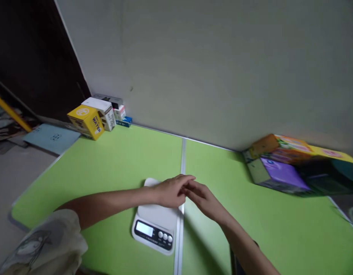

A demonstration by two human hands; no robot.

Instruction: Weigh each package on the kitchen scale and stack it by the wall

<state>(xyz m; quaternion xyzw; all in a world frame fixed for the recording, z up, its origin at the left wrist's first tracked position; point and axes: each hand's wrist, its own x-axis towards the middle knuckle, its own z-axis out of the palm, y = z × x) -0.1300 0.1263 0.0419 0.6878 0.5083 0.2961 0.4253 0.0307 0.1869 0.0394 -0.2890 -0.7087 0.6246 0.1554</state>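
My left hand (171, 191) reaches in from the left, over the upper right of a white kitchen scale (157, 218). Coming from the lower right, my right hand (204, 199) meets it above the table's centre seam. The fingers of both hands are stretched out and touch or overlap at the tips. No object shows between them, though the overlap hides part of the fingers. The scale has a lit display and a row of round buttons on its front panel. Part of its platform is covered by my left hand and wrist.
The green folding table (107, 168) stands against a grey wall. A yellow box (86, 121), a white box (103, 110) and smaller boxes stand at back left. At back right are a purple pack (284, 173) and an orange pack (282, 148). A dark object (236, 263) lies beneath my right forearm.
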